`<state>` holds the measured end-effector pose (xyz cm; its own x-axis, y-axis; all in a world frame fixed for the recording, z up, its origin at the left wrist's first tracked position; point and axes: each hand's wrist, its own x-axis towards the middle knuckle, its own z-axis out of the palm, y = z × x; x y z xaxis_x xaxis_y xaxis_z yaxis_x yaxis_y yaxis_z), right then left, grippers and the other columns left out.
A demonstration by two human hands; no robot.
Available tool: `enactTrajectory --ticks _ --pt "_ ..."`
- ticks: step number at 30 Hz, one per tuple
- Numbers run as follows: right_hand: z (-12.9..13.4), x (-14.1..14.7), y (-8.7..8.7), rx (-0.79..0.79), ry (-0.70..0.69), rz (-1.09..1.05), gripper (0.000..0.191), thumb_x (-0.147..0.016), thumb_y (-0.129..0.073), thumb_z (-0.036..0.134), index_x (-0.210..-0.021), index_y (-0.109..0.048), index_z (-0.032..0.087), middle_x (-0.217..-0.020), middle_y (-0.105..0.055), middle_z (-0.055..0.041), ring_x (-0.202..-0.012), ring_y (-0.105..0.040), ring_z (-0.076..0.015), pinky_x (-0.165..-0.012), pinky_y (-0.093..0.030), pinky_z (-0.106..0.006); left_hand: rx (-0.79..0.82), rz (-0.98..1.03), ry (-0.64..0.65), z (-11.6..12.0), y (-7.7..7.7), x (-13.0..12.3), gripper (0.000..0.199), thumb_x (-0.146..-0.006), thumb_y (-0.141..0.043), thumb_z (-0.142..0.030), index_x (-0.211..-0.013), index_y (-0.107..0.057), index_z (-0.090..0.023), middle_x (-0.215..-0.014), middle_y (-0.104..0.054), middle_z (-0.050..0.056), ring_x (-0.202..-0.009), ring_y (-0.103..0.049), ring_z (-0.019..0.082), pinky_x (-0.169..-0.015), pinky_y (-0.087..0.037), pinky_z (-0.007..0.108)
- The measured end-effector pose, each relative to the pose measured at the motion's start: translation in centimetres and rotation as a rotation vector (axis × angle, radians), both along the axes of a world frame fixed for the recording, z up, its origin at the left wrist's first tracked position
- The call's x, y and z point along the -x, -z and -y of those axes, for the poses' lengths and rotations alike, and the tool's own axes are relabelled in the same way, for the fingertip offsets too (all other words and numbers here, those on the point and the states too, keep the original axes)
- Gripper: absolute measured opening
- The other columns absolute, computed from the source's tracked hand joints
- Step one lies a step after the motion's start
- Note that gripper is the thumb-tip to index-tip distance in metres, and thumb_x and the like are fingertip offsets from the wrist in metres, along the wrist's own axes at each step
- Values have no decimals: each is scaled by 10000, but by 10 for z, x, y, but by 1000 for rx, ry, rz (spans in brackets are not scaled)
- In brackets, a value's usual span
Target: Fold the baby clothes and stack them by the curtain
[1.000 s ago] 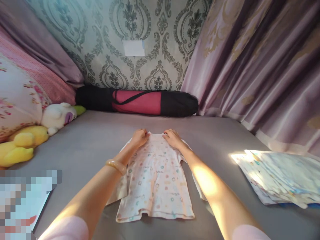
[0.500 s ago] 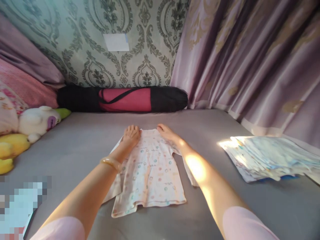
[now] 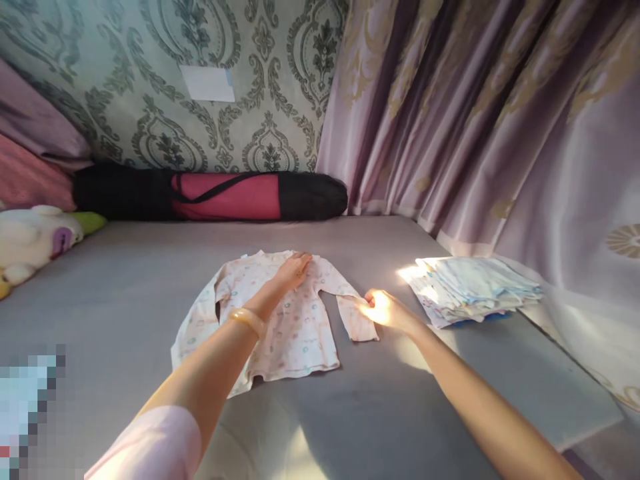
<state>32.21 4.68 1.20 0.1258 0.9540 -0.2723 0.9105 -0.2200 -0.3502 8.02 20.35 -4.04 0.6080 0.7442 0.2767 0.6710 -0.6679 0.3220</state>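
Observation:
A small white long-sleeved shirt (image 3: 295, 327) with a pale print lies spread on the grey bed sheet (image 3: 380, 413), its neckline away from me. My left hand (image 3: 296, 268) rests on the shirt near the collar, fingers stretched out and lying flat. At the right sleeve, my right hand (image 3: 383, 308) pinches the outer edge of the fabric between thumb and fingers. That sleeve is bent downward, its cuff towards me. The left sleeve reaches down to the left, partly behind my left forearm, which wears a pale bangle (image 3: 249, 321).
A stack of folded light clothes (image 3: 475, 287) lies to the right. Along the wall stretches a black and red long bag (image 3: 230, 197). Plush toys (image 3: 35, 240) sit at the left, and a purple curtain (image 3: 425, 133) hangs at the right.
My right hand has moved from the collar out to the right sleeve and pinches it. My left hand has shifted right across the collar area. Both sleeves now spread wider; the view has turned right.

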Motion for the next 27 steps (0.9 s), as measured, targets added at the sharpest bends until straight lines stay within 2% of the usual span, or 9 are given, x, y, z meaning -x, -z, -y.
enactTrajectory --ticks 5,8,10,13,15,17,19,23,27 --pt "-6 10 10 0 30 -21 271 -756 -677 409 -896 -576 199 -881 -680 -48 -807 -635 -201 -607 -401 -249 -31 14 -13 10 17 -4 410 -981 -307 -257 -1285 -556 -141 -1378 -557 148 -1321 -466 238 -1133 -354 432" --pt "-16 8 8 0 -40 -77 150 -770 -653 300 -842 -560 208 -828 -654 -10 -768 -621 -173 -600 -410 -230 -40 -2 -24 10 20 -3 435 -993 -288 -292 -1318 -542 -154 -1408 -542 132 -1352 -438 230 -1153 -330 434" --pt "-19 4 -1 -130 -121 -2 47 -808 -572 202 -853 -564 213 -854 -638 0 -795 -607 -161 -649 -422 -224 -43 -15 -31 9 21 -3 446 -995 -281 -297 -1332 -535 -155 -1420 -535 126 -1362 -429 226 -1163 -314 430" --pt "-18 -3 -18 -443 -162 284 220 -843 -440 70 -956 -580 196 -1028 -612 -65 -962 -559 -204 -795 -412 -274 -47 -27 -32 10 20 -5 473 -1000 -257 -298 -1356 -515 -123 -1440 -513 143 -1377 -409 232 -1180 -281 430" --pt "-15 -10 -22 -539 -175 472 269 -891 -380 60 -1011 -588 179 -1109 -581 -123 -1048 -501 -256 -872 -376 -339 -50 -38 -35 12 20 -5 495 -1005 -249 -311 -1378 -494 -96 -1456 -491 161 -1390 -391 246 -1185 -267 430" --pt "-12 -19 -17 -486 -234 625 277 -938 -353 98 -1036 -598 183 -1112 -574 -140 -1051 -471 -281 -892 -350 -377 -53 -60 -47 14 21 -6 521 -1006 -265 -353 -1398 -475 -82 -1474 -465 173 -1403 -368 270 -1183 -262 436" --pt "-9 -30 -5 -393 -292 750 275 -949 -364 117 -1046 -608 198 -1079 -584 -126 -1005 -475 -276 -868 -352 -377 -58 -84 -62 16 22 -6 558 -998 -299 -420 -1417 -459 -88 -1490 -442 177 -1411 -350 297 -1178 -263 453" --pt "-1 -48 15 -294 -258 793 277 -936 -389 112 -1059 -626 186 -1078 -597 -138 -1013 -487 -289 -829 -365 -386 -53 -101 -70 18 22 -6 615 -971 -347 -523 -1438 -440 -134 -1510 -422 154 -1415 -333 316 -1173 -263 474" --pt "5 -53 6 -226 -227 729 320 -925 -381 85 -1109 -635 151 -1143 -606 -166 -1095 -494 -303 -870 -368 -397 -23 -104 -68 20 18 -6 684 -951 -374 -572 -1454 -417 -112 -1518 -404 164 -1427 -307 321 -1181 -242 449"
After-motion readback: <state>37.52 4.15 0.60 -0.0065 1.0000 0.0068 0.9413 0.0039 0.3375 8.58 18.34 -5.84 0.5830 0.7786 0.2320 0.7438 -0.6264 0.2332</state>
